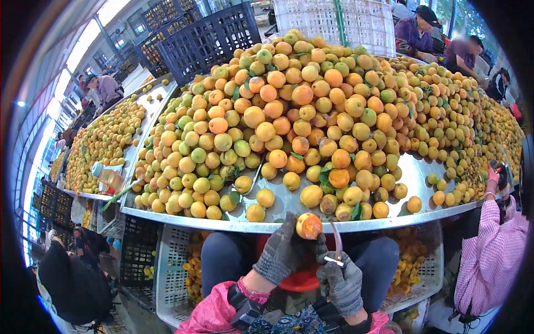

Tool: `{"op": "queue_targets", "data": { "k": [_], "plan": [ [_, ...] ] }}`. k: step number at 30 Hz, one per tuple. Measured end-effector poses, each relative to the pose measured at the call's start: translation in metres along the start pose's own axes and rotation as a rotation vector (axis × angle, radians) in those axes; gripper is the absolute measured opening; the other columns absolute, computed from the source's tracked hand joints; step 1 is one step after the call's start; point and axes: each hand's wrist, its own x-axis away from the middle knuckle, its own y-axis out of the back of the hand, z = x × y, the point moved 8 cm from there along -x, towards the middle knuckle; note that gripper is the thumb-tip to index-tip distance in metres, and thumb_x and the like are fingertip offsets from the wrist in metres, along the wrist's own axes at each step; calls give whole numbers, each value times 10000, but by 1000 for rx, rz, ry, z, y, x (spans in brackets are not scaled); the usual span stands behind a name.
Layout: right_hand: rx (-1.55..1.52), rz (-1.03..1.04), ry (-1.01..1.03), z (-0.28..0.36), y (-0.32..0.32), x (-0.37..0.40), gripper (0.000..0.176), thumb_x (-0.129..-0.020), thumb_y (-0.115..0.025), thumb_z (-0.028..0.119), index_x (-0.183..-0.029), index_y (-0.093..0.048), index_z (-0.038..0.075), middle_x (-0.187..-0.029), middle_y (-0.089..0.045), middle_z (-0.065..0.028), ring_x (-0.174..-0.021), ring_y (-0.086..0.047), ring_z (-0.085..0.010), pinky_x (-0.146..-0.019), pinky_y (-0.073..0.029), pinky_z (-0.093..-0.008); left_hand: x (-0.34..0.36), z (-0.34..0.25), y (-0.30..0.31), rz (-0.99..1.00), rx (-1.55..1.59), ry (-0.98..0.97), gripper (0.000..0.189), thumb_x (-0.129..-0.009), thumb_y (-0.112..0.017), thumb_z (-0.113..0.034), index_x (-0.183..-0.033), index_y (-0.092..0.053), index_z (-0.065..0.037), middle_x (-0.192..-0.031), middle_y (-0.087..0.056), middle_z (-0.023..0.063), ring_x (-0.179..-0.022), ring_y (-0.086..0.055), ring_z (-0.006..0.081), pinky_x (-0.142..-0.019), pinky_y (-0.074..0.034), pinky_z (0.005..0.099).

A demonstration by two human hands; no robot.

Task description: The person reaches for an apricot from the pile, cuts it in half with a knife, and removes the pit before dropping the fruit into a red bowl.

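Observation:
My left hand [280, 253], in a dark grey knit glove, grips a yellow-orange apricot [304, 224] just in front of the table's metal edge. A patch of orange flesh shows on the side of the fruit facing my right hand. Closed around a small curved knife [337, 240] is my gloved right hand [341, 284]; the blade points up, close to the apricot, and a white piece shows at the grip. Beyond both hands lies a large heap of apricots [267, 131], yellow, orange and partly green, some with dark spots.
The metal table's rim [233, 225] runs across in front of me. Below it stand a white crate [167, 273] with cut fruit, a red basin [300, 281] between my knees and a black crate [136, 250]. A co-worker's pink checked sleeve [492, 222] is at the right.

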Motion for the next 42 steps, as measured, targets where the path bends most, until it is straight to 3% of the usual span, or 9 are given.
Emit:
{"op": "queue_targets", "data": {
  "k": [5,12,15,16,18,23,34,36,42],
  "plan": [
    [570,-35,268,25,6,21,265,-874,-662,285,-996,-632,52,-702,-648,-130,-651,-661,-302,-567,-501,-361,26,12,3,-96,-84,-27,583,-963,-417,-525,-1124,-528,23,-959,-613,163,-868,-616,288,-814,-524,440],
    [601,-201,322,57,37,57,471,-789,-766,276,-1152,-584,38,-935,-689,-138,-820,-688,-275,-694,-535,-337,55,55,-11,-36,-288,22,495,-1001,-409,-426,-1085,-569,35,-936,-651,138,-816,-657,253,-782,-529,348],
    [515,-174,236,48,57,79,664,-707,-830,278,-1249,-545,23,-1024,-681,-138,-919,-672,-225,-803,-520,-333,81,65,-62,191,-1699,-819,359,-1009,-442,-264,-1175,-547,36,-916,-658,118,-801,-649,200,-729,-515,307],
    [528,-222,220,47,67,92,664,-707,-830,278,-1249,-545,23,-1024,-681,-138,-919,-672,-225,-803,-520,-333,83,78,-61,240,-1676,-797,359,-1009,-442,-264,-1175,-547,36,-916,-658,118,-801,-649,200,-729,-515,307],
    [644,-269,206,43,85,120,631,-708,-827,274,-1231,-570,31,-1026,-681,-133,-901,-670,-214,-810,-517,-316,76,126,-48,280,-920,191,465,-1017,-405,-329,-1285,-471,44,-1024,-650,89,-861,-636,191,-793,-504,326],
    [591,-334,37,27,118,196,621,-745,-798,269,-1279,-564,54,-997,-690,-80,-838,-652,-150,-785,-513,-286,103,198,-55,624,-683,795,486,-984,-494,-315,-1336,-456,17,-1097,-631,94,-912,-617,151,-840,-481,291],
    [244,-542,-14,-27,162,283,638,-736,-809,287,-1265,-562,30,-1028,-681,-97,-868,-645,-164,-808,-499,-307,142,264,-73,562,-558,1110,484,-925,-589,-297,-1305,-501,-11,-989,-621,43,-786,-554,98,-697,-451,243],
    [570,-699,28,-24,172,301,475,-767,-775,254,-1143,-611,16,-948,-687,-96,-818,-658,-182,-759,-512,-318,144,279,-60,456,-491,1165,509,-950,-567,-284,-1346,-443,11,-1149,-613,81,-972,-618,157,-838,-496,283],
    [1056,-922,30,-10,160,338,230,-774,-668,181,-955,-639,43,-706,-646,-123,-623,-636,-323,-583,-507,-406,146,313,-69,414,-714,906,413,-954,-564,-251,-1277,-520,2,-1016,-649,52,-840,-604,104,-723,-484,232]
  ]
}}
